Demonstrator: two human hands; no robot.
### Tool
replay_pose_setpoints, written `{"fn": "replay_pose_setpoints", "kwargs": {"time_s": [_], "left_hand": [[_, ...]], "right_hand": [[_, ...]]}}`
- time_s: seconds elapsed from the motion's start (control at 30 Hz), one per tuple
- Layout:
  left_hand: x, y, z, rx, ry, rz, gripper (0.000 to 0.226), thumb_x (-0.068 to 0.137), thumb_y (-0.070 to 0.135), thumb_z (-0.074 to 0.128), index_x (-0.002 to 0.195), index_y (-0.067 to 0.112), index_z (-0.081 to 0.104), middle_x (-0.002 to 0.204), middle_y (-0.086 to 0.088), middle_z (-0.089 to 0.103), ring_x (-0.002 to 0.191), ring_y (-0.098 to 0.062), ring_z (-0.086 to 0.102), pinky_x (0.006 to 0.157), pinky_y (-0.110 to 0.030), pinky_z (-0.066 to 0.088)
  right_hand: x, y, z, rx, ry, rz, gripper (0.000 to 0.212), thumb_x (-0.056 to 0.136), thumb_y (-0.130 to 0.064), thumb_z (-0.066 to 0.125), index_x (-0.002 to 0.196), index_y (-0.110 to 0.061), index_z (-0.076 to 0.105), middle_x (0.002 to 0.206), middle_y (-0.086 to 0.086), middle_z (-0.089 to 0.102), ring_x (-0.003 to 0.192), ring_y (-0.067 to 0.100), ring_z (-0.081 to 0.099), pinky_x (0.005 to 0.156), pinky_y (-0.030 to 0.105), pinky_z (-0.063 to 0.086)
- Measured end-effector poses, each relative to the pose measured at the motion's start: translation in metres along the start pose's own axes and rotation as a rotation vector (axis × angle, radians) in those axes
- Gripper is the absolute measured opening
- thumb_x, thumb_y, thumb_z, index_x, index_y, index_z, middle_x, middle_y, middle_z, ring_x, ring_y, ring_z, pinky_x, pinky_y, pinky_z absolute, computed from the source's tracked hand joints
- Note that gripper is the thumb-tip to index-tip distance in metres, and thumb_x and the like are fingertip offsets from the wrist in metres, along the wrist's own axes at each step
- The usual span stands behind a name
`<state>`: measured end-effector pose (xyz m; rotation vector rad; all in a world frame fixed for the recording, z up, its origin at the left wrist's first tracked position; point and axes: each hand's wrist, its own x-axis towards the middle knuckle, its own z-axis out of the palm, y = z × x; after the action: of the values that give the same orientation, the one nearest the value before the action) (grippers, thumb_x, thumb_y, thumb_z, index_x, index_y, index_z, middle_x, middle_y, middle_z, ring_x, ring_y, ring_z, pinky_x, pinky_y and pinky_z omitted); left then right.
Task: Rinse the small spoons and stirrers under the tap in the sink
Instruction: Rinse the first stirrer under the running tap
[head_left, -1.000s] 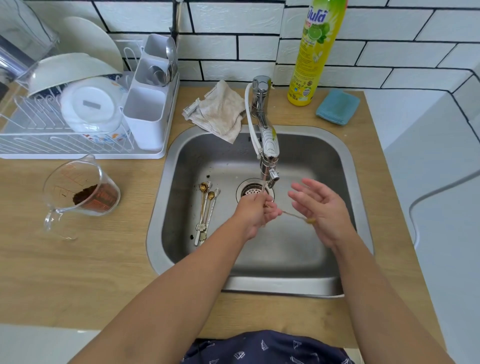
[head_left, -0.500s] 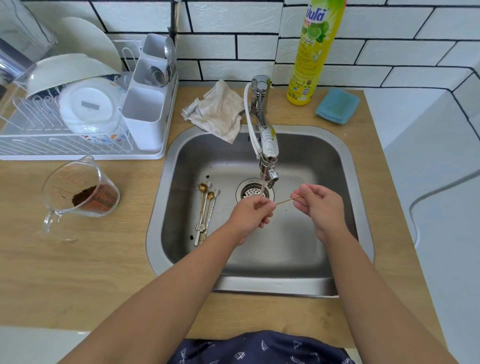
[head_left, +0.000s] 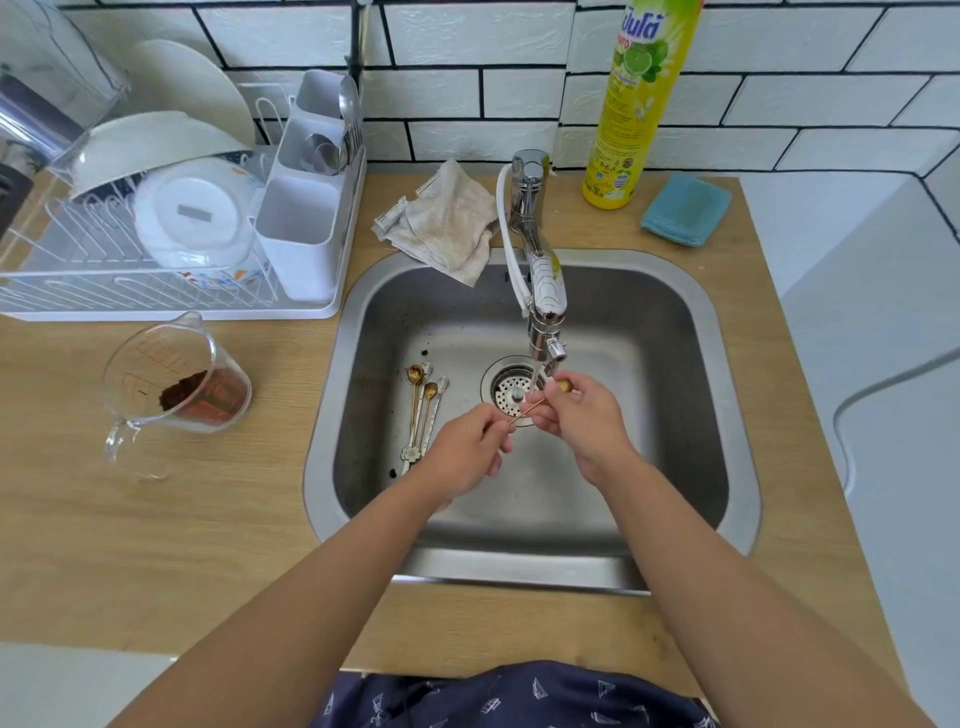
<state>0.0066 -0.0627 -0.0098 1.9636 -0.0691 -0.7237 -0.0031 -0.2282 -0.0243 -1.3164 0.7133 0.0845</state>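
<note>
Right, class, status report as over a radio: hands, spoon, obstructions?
Left hand and right hand pinch gold spoon under tap. More spoons wait in sink. Nothing in the way.

Spoons (head_left: 423, 415) in sink (head_left: 649, 312), left of drain (head_left: 511, 389)

Place: a home kitchen, seen at its washing-up corner.
Sink (head_left: 696, 332): a stainless steel basin set into the wooden desk (head_left: 130, 545), directly under the hands (head_left: 467, 452).
Tap (head_left: 540, 270): a chrome mixer with a white hose, just beyond the hands.
Wall (head_left: 467, 47): white brick-pattern tiles with dark grout, behind the tap.
Dish rack (head_left: 171, 306): far left of the hands, holding bowls, a plate and a white cutlery caddy.
Cleaning goods: a yellow dish-soap bottle (head_left: 639, 104), a blue sponge cloth (head_left: 685, 208) and a rumpled rag (head_left: 452, 223), all past the hands by the wall.
Measuring jug (head_left: 171, 384): clear glass with brown grounds, left of the hands.
</note>
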Motion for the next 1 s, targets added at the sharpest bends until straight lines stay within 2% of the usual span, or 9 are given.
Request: {"fn": "replay_pose_setpoints", "kwargs": {"time_s": [0.1, 0.17, 0.27, 0.33, 0.53, 0.67, 0.8, 0.9, 1.0], "left_hand": [[-0.004, 0.0, -0.001, 0.099, 0.003, -0.008, 0.018, 0.104, 0.028, 0.042, 0.09, 0.025, 0.054, 0.078, 0.006, 0.061, 0.054, -0.005, 0.052, 0.048, -0.018, 0.04], [-0.005, -0.002, -0.002, 0.228, -0.027, -0.031, 0.019, 0.105, 0.032, 0.036, 0.093, 0.026, 0.049, 0.08, 0.004, 0.058, 0.065, -0.011, 0.051, 0.055, -0.027, 0.038], [-0.005, -0.005, -0.005, 0.406, -0.039, -0.116, 0.022, 0.103, 0.037, 0.027, 0.088, 0.027, 0.041, 0.081, -0.001, 0.055, 0.072, -0.017, 0.048, 0.058, -0.035, 0.032], [-0.004, -0.005, -0.008, 0.443, -0.025, -0.164, 0.023, 0.101, 0.038, 0.026, 0.088, 0.026, 0.04, 0.081, -0.003, 0.054, 0.074, -0.018, 0.049, 0.058, -0.035, 0.03], [-0.007, -0.011, -0.011, 0.397, -0.095, -0.185, 0.027, 0.101, 0.041, 0.025, 0.083, 0.027, 0.04, 0.082, -0.003, 0.051, 0.076, -0.016, 0.047, 0.061, -0.035, 0.032], [-0.01, -0.012, -0.013, 0.331, -0.088, -0.196, 0.029, 0.102, 0.041, 0.026, 0.087, 0.022, 0.043, 0.086, -0.005, 0.054, 0.077, -0.017, 0.047, 0.065, -0.037, 0.033], [-0.011, -0.009, -0.014, 0.273, -0.111, -0.22, 0.03, 0.101, 0.039, 0.028, 0.087, 0.02, 0.045, 0.088, -0.005, 0.053, 0.077, -0.017, 0.046, 0.069, -0.037, 0.034], [-0.012, -0.006, -0.012, 0.245, -0.121, -0.244, 0.03, 0.1, 0.04, 0.028, 0.085, 0.022, 0.047, 0.088, -0.002, 0.053, 0.076, -0.016, 0.046, 0.066, -0.035, 0.035], [-0.012, -0.006, -0.012, 0.245, -0.111, -0.259, 0.03, 0.101, 0.042, 0.028, 0.088, 0.024, 0.048, 0.088, 0.0, 0.053, 0.076, -0.014, 0.047, 0.065, -0.034, 0.036]], "right_hand": [[-0.005, 0.005, 0.008, -0.214, -0.061, -0.066, 0.036, 0.097, -0.017, 0.067, 0.128, -0.017, 0.049, 0.098, 0.006, 0.077, 0.084, 0.019, 0.078, 0.081, 0.035, 0.062], [-0.008, 0.006, 0.01, -0.359, -0.092, -0.097, 0.042, 0.088, -0.022, 0.077, 0.122, -0.022, 0.052, 0.096, 0.001, 0.075, 0.081, 0.015, 0.078, 0.076, 0.032, 0.059], [-0.007, 0.003, 0.01, -0.286, -0.102, -0.11, 0.012, 0.096, -0.022, 0.069, 0.105, -0.018, 0.063, 0.087, 0.004, 0.077, 0.072, 0.013, 0.077, 0.064, 0.025, 0.052], [-0.006, 0.004, 0.01, -0.208, -0.115, -0.096, 0.013, 0.104, -0.023, 0.058, 0.104, -0.013, 0.067, 0.085, 0.008, 0.077, 0.073, 0.016, 0.078, 0.062, 0.023, 0.054], [-0.011, 0.007, 0.012, -0.112, -0.158, -0.041, 0.016, 0.096, -0.021, 0.071, 0.099, -0.006, 0.066, 0.081, 0.012, 0.078, 0.075, 0.024, 0.079, 0.062, 0.026, 0.059], [-0.011, 0.001, 0.01, 0.024, -0.25, 0.026, 0.017, 0.105, -0.018, 0.055, 0.103, -0.006, 0.067, 0.091, 0.009, 0.079, 0.085, 0.025, 0.079, 0.068, 0.025, 0.061], [-0.012, 0.0, 0.008, -0.043, -0.298, -0.032, 0.006, 0.1, -0.011, 0.064, 0.105, -0.008, 0.066, 0.09, 0.008, 0.079, 0.082, 0.02, 0.079, 0.067, 0.023, 0.06], [-0.01, -0.004, 0.01, -0.038, -0.256, 0.002, 0.015, 0.103, -0.017, 0.057, 0.102, -0.006, 0.067, 0.09, 0.012, 0.08, 0.078, 0.023, 0.079, 0.061, 0.024, 0.058], [-0.008, -0.005, 0.006, -0.013, -0.308, 0.041, 0.018, 0.106, -0.016, 0.049, 0.11, -0.007, 0.065, 0.094, 0.009, 0.081, 0.083, 0.024, 0.079, 0.066, 0.025, 0.059]]}}
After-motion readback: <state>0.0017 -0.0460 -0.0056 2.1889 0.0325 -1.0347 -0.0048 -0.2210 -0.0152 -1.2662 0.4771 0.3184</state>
